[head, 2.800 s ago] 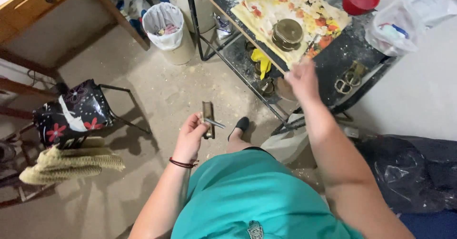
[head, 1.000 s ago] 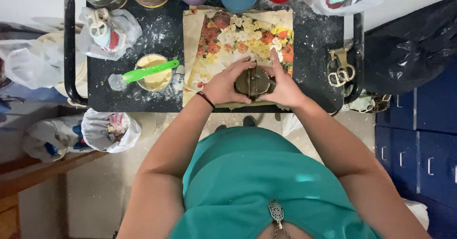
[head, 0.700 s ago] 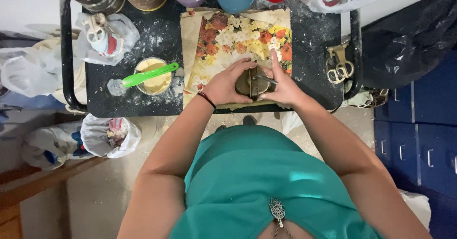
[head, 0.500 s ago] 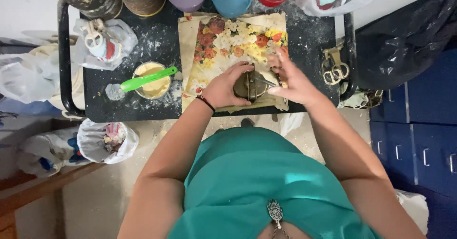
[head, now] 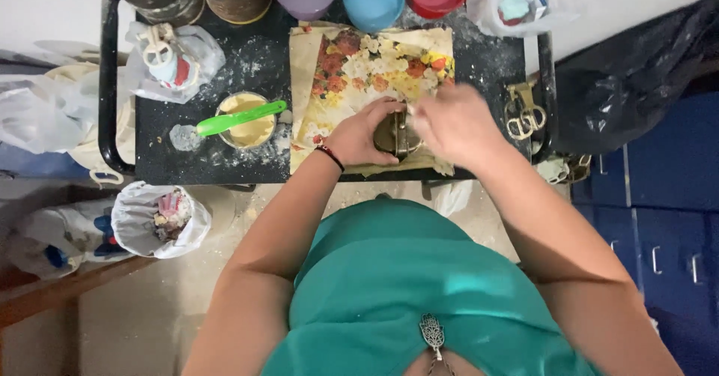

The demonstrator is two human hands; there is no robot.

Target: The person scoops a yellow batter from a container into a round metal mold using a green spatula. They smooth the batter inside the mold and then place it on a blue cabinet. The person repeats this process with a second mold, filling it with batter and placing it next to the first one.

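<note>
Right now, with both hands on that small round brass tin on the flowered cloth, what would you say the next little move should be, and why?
Probably hold the tin firm with the left hand before working further. It is small and sits near the front edge of the flowered cloth, close to the table edge, and the right hand is blurred with motion over it, so a slip could push it off.

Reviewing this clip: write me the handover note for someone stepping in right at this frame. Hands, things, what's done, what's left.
Left hand: gripping the small round brownish object on the flowered cloth.
Right hand: blurred, on the object's right side; grip unclear.
Nearby: cup of yellowish paste with a green spatula across it, scissors at the right of the black table.
Done: object placed on the cloth.
Left: cannot tell; its surface is hidden by the hands.
</note>
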